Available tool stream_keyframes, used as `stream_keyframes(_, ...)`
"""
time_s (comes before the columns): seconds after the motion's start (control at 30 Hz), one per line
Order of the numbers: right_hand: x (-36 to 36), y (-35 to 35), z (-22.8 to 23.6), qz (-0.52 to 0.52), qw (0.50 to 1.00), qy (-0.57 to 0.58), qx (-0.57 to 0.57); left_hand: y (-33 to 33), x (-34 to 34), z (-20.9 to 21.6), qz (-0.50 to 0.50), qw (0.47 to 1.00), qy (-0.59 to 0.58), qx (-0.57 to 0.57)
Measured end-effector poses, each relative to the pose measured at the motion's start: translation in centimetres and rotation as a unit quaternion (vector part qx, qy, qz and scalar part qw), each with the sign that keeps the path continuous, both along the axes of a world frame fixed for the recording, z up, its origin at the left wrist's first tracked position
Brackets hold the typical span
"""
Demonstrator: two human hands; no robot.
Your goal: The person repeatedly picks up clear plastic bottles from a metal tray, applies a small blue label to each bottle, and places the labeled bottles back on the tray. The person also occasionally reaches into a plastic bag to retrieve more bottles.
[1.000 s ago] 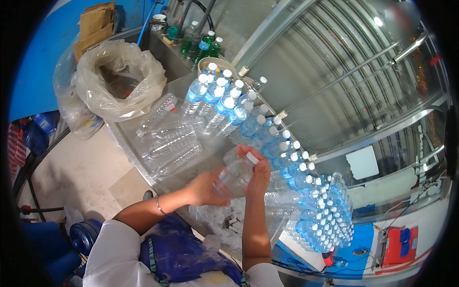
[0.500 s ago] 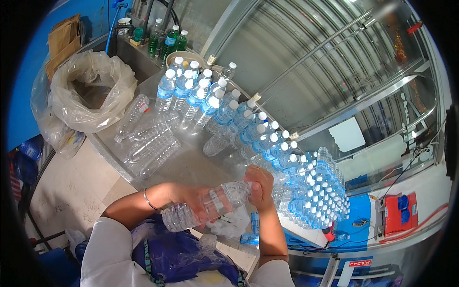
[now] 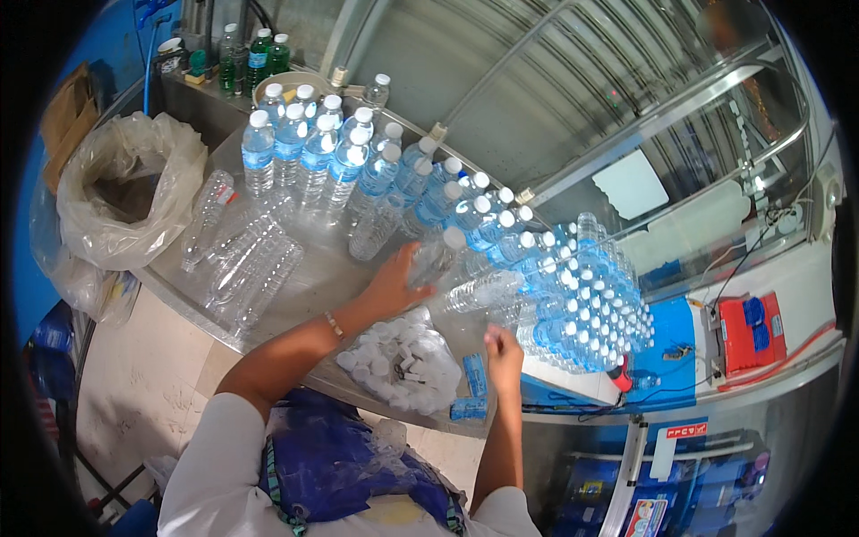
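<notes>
My left hand (image 3: 400,282) reaches over the metal counter, its fingers around a clear plastic bottle (image 3: 437,258) with a white cap. Motion blurs this bottle, which stands close to the rows of bottles. My right hand (image 3: 505,351) is lifted near the counter's front edge, fingers loosely bent and a little apart, with nothing visible in them. Between my forearms lies a clear plastic bag of white caps (image 3: 403,362). Blue bottle labels (image 3: 474,376) lie beside it. Another clear bottle (image 3: 483,292) leans between my hands and the rows.
Filled bottles with white caps and blue labels (image 3: 349,161) stand in rows along the back, crowding toward the right. Clear empty bottles (image 3: 255,268) lie on the left. A large plastic bag (image 3: 179,210) stands open beyond them. Green bottles (image 3: 259,58) stand at the far left.
My left hand has carried the clear bottle forward from near my body to the rows. My right hand has let go of its neck and dropped lower. The bag of caps now shows.
</notes>
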State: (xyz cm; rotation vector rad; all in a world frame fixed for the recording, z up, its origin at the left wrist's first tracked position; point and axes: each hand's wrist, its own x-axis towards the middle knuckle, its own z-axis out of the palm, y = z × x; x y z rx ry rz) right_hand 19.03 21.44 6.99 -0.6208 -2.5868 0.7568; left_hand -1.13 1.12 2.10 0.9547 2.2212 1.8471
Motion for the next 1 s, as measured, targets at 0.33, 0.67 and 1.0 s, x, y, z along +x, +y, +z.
stream_keyframes(0.33,8.2,3.4,-12.2,-0.121,0.991,0.05,0.04,5.2,-1.1,-1.6,0.097,0.965,0.104,-0.22)
stream_keyframes(0.67,-1.9,-5.7,-1.1,-0.052,0.963,0.199,-0.176,4.3,6.2,0.4,-0.296,0.921,-0.251,-0.023)
stream_keyframes(1.0,-11.1,-4.3,8.6,0.054,0.988,0.141,0.024,1.7,-0.5,8.4,0.13,0.975,0.171,0.056)
